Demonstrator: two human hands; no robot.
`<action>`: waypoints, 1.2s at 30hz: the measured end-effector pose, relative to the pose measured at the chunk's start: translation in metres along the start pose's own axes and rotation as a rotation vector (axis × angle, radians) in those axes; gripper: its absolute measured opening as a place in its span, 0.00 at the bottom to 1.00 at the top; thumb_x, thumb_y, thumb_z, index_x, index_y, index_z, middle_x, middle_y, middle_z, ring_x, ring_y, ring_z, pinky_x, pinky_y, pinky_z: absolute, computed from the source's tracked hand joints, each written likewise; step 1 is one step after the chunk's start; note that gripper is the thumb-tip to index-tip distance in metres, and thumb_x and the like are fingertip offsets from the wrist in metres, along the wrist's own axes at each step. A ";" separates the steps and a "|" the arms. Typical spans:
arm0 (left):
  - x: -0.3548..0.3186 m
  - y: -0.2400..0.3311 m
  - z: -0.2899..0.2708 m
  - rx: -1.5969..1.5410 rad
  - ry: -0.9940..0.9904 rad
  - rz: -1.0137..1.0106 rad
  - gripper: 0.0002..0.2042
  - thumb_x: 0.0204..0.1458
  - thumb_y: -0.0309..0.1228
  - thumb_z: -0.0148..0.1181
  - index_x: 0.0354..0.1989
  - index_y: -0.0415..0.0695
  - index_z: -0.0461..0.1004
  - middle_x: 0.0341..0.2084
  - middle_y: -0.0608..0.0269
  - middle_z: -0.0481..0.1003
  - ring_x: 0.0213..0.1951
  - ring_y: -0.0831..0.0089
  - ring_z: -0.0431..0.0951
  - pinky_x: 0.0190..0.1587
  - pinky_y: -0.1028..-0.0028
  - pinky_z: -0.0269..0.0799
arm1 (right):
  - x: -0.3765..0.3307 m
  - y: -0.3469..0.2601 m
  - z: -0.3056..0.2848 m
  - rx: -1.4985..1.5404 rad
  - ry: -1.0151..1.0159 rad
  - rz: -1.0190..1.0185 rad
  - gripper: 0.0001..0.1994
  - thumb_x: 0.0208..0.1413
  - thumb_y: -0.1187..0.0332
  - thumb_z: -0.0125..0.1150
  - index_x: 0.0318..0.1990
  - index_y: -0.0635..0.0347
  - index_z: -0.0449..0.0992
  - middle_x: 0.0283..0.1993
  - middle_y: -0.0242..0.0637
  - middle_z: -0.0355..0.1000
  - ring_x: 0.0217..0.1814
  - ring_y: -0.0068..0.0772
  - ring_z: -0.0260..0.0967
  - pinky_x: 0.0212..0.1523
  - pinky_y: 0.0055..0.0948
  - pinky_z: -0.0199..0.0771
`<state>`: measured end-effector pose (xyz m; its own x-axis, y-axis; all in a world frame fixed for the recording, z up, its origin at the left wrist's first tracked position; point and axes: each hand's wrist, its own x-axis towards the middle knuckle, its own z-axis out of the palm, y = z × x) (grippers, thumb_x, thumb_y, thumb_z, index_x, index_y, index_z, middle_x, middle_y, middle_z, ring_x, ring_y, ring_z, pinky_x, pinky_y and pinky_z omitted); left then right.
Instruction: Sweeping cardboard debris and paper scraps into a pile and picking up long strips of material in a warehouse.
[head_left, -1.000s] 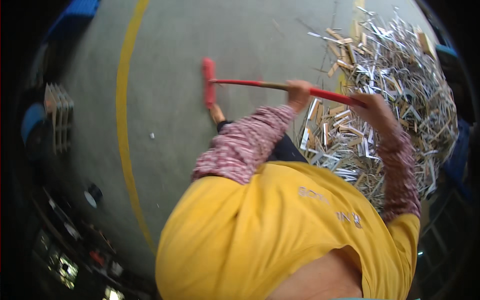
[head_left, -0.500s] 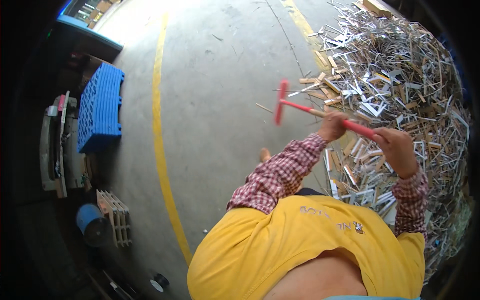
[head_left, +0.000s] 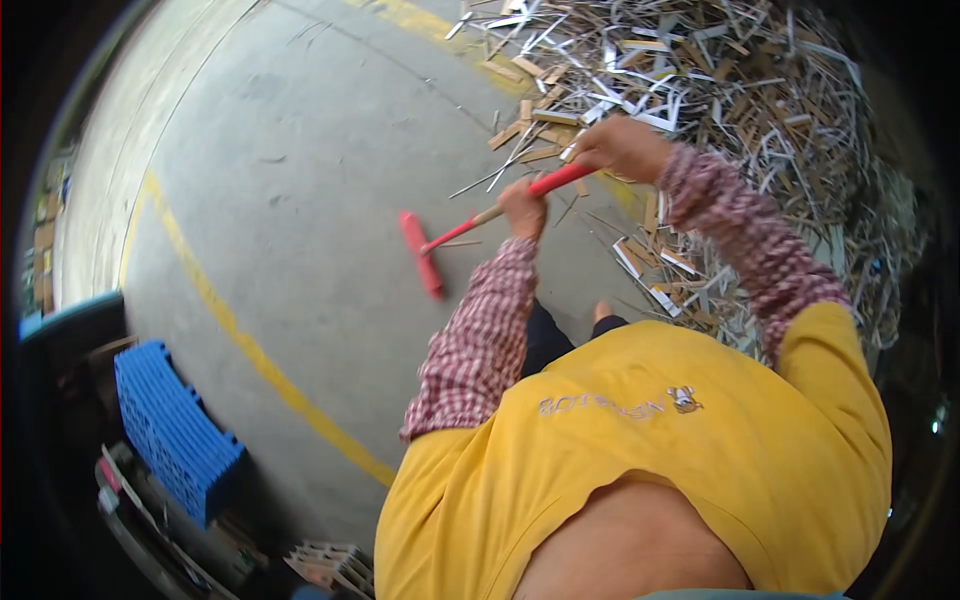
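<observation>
My left hand [head_left: 524,208] is wrapped round the lower part of the handle of a red push broom [head_left: 421,256]. Higher up, my right hand [head_left: 625,148] grips the red sleeve near the handle's end. The broom's long head lies low over the concrete floor, ahead and to the left of my feet; its bristles cannot be made out. A thin strip of scrap [head_left: 461,243] lies just right of the head. Beyond my hands spreads a large heap of white and brown strips [head_left: 720,110], with loose pieces along its near edge.
Yellow lines [head_left: 250,355] cross the concrete floor [head_left: 310,200]. Blue plastic pallets [head_left: 175,425] are stacked at the lower left, near a pale slatted rack [head_left: 330,565]. A foot [head_left: 602,311] shows between my arms, close to the heap's edge.
The view has turned, so the pallets sit lower and the heap further up. My hands and the broom have swung leftward in the picture, both hands still gripping it.
</observation>
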<state>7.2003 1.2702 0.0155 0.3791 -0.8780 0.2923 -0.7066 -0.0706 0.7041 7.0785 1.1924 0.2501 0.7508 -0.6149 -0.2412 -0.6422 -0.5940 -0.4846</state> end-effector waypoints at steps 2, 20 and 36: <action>0.046 0.046 0.035 -0.261 -0.052 0.172 0.17 0.44 0.41 0.50 0.11 0.42 0.65 0.10 0.52 0.65 0.16 0.53 0.67 0.19 0.60 0.57 | -0.007 0.007 -0.066 -0.211 0.069 0.056 0.08 0.45 0.62 0.52 0.26 0.56 0.74 0.22 0.40 0.68 0.26 0.39 0.67 0.28 0.33 0.65; 0.179 0.070 0.049 -0.239 -0.363 0.220 0.14 0.37 0.41 0.56 0.11 0.44 0.70 0.09 0.52 0.67 0.15 0.58 0.70 0.19 0.62 0.63 | 0.025 0.051 -0.108 0.002 0.171 0.275 0.10 0.50 0.63 0.50 0.30 0.60 0.73 0.20 0.44 0.66 0.22 0.42 0.64 0.24 0.32 0.62; 0.347 -0.213 -0.228 -0.080 0.027 0.185 0.12 0.42 0.34 0.55 0.11 0.43 0.67 0.11 0.54 0.66 0.18 0.56 0.66 0.23 0.61 0.58 | 0.376 -0.171 -0.098 -0.132 0.027 -0.365 0.06 0.45 0.65 0.54 0.31 0.52 0.73 0.17 0.39 0.66 0.19 0.40 0.64 0.20 0.33 0.62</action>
<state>7.6186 1.0888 0.1149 0.2641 -0.8592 0.4382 -0.7164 0.1295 0.6856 7.4553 1.0118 0.3251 0.9305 -0.3628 -0.0496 -0.3488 -0.8370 -0.4215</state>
